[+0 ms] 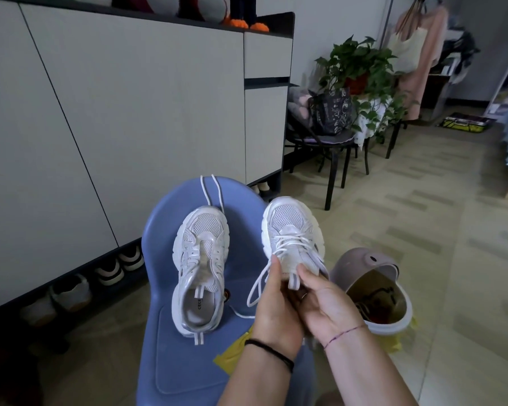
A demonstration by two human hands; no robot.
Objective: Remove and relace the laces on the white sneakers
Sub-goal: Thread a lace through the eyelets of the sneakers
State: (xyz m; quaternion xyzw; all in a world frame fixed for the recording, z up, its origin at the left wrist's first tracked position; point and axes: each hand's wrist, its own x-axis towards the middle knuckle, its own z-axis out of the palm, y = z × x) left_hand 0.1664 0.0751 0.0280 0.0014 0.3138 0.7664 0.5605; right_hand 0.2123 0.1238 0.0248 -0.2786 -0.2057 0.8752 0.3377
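Observation:
Two white sneakers sit over a blue plastic chair. The left sneaker lies flat on the seat with no lace in its eyelets. A loose white lace lies on the seat beyond its toe. The right sneaker is laced and held up off the seat, toe pointing away. My left hand grips its heel and tongue area from the left. My right hand holds the same sneaker at the heel tab from the right. A lace loop hangs down beside my left hand.
A pale lidded bin stands open on the floor just right of the chair. A long white cabinet with shoes under it runs along the left. A dark chair with a bag and a potted plant stand further back.

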